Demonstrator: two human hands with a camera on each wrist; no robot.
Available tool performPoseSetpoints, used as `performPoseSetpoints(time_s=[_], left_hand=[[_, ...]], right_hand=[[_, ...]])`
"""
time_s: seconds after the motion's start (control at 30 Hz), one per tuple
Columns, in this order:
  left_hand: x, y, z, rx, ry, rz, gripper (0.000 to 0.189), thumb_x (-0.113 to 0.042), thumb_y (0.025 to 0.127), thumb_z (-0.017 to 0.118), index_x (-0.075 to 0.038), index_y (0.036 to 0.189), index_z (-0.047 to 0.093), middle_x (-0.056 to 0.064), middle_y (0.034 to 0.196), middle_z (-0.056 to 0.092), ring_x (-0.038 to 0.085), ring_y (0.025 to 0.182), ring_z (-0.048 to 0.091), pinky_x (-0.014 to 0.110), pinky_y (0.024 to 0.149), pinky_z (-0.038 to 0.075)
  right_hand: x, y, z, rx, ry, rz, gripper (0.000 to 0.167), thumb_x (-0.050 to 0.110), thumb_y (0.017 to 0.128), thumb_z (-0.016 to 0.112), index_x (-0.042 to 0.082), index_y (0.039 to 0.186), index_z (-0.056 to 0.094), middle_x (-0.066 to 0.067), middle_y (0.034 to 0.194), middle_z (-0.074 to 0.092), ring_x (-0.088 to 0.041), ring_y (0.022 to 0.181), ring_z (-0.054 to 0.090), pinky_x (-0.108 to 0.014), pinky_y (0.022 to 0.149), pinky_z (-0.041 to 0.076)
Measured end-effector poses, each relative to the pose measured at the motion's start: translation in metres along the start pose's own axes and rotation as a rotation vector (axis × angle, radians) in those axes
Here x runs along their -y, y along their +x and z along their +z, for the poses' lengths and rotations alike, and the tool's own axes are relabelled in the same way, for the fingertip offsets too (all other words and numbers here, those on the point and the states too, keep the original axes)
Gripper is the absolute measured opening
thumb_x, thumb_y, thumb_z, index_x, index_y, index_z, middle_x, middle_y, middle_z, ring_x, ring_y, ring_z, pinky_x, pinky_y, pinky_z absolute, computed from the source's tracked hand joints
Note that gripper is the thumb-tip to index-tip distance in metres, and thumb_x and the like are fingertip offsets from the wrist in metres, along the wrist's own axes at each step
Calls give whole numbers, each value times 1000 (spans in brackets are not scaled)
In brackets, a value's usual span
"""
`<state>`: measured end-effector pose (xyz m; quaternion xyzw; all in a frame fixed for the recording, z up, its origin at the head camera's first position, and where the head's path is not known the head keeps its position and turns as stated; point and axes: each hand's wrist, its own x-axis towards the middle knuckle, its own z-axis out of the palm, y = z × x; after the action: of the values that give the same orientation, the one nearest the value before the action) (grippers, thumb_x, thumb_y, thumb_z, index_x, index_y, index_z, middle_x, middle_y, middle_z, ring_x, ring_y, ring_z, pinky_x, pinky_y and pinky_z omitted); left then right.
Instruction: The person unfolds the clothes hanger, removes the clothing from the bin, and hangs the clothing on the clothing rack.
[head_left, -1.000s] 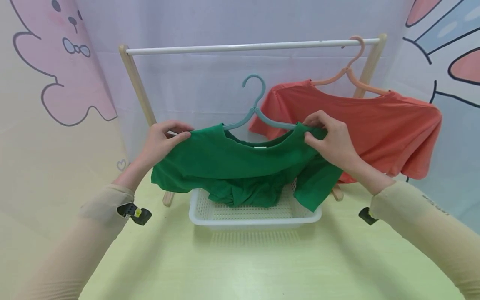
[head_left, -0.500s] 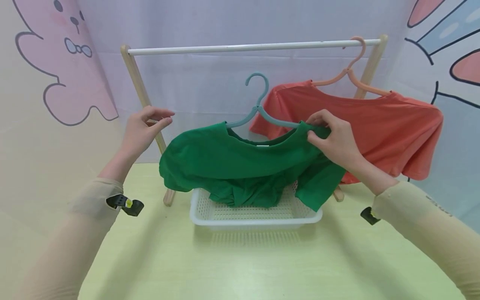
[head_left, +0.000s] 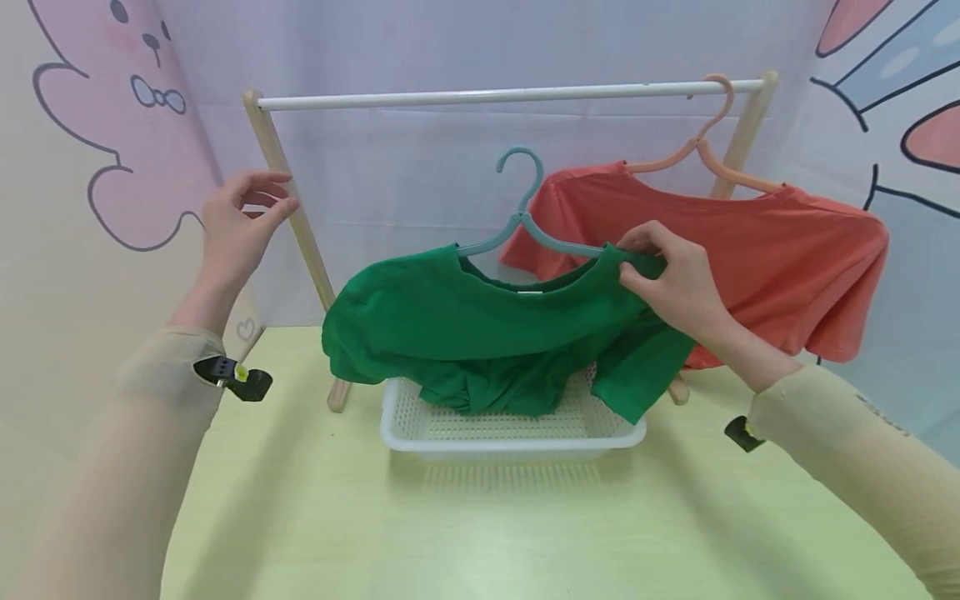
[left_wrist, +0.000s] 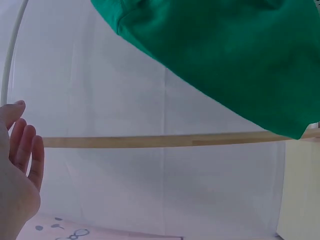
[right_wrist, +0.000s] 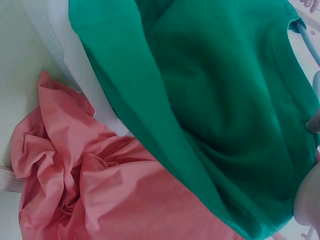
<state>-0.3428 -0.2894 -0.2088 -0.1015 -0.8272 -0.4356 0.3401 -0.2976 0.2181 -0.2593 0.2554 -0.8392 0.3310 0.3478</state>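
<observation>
A green T-shirt hangs on a blue-grey hanger, whose hook stands free below the rod. My right hand pinches the shirt at its right shoulder, over the hanger's arm. The lower part of the shirt droops in folds over a white basket. My left hand is off the shirt, raised beside the rack's left post, with fingers loosely bent and nothing in them. In the left wrist view that hand shows at the left edge, apart from the green sleeve.
A clothes rack has a white rod between wooden posts. On its right end a coral T-shirt hangs from an orange hanger, behind my right hand. Cartoon-printed curtains surround the pale yellow table.
My left hand has let go of the shirt's left shoulder and moved left and up. The left sleeve now droops. My right hand keeps its pinch and has shifted slightly right with the shirt.
</observation>
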Motion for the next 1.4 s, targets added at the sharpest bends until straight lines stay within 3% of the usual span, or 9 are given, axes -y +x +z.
performPoseSetpoints(time_s=[0.23,0.43,0.63,0.73,0.83,1.07,1.17,1.4], left_hand=[[-5,15,-2,-99,17,-15,37,-21,91,71,-22,127,65,-25,101,54,-7,94,54,10,82,47],[0,22,-2,-121,-15,-93,48,-18,90,71,-28,135,57,-20,114,51,-2,105,54,20,98,51],[13,23,2,-137,-32,-134,60,-14,89,72,-32,141,48,-16,122,50,5,111,57,23,97,53],[18,21,4,-98,-54,-185,65,-13,90,71,-35,144,42,-11,132,51,12,119,57,26,100,52],[22,20,7,-17,-89,-231,72,-14,92,68,-39,149,33,-3,147,45,18,129,53,32,106,49],[27,19,12,126,-131,-256,80,-15,96,62,-46,153,16,6,156,36,25,135,46,40,111,46],[27,18,14,157,-142,-258,78,-13,98,60,-45,154,16,8,154,39,24,133,48,39,109,48],[30,16,15,183,-168,-226,70,-10,101,51,-43,154,20,-5,130,55,14,119,57,30,99,53]], right_hand=[[-1,-1,-1,-1,-6,-1,25,4,85,71,4,108,65,-13,100,70,7,86,51,-8,83,40],[-3,-1,0,-1,-7,-4,24,4,85,71,4,108,65,-13,100,70,8,86,51,-8,83,40],[-5,-2,1,-2,-7,-6,25,3,85,71,4,108,65,-13,100,70,8,86,51,-8,83,40],[-6,-2,2,1,-7,-11,24,3,85,71,4,108,65,-13,100,70,9,87,51,-7,83,41],[-6,-2,2,5,-7,-19,23,3,85,70,4,108,65,-12,100,70,9,86,51,-7,83,41],[-8,-4,3,16,-9,-21,23,3,85,70,4,108,65,-12,99,70,9,86,51,-7,83,41],[-8,-5,2,22,-13,-8,24,3,85,71,5,108,65,-11,100,71,9,86,51,-7,83,41],[-9,-7,3,27,-13,5,25,3,85,72,5,109,65,-11,101,71,9,87,51,-6,84,41]])
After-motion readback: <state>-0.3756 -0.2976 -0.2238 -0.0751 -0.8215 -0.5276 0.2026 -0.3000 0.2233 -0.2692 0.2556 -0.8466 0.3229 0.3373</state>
